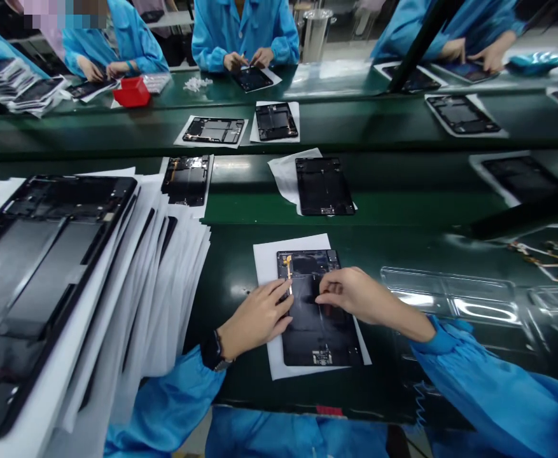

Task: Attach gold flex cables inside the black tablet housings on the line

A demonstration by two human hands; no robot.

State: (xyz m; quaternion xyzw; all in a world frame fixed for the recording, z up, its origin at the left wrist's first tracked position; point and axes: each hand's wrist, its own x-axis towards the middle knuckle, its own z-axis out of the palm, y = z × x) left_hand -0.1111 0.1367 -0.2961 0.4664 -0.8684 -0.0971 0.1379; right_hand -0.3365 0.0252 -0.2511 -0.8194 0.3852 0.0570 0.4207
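Observation:
A black tablet back frame lies on a white sheet on the green bench in front of me. My left hand rests on its left edge, fingers curled, fingertips against an orange flex strip. My right hand hovers over the middle of the frame with fingers pinched together on something too small to make out. Both arms wear blue sleeves; a dark watch sits on my left wrist.
A tall stack of frames interleaved with white sheets fills the left. More frames lie on the conveyor belt beyond. Clear plastic trays sit to the right. Workers in blue sit opposite; a red box stands far left.

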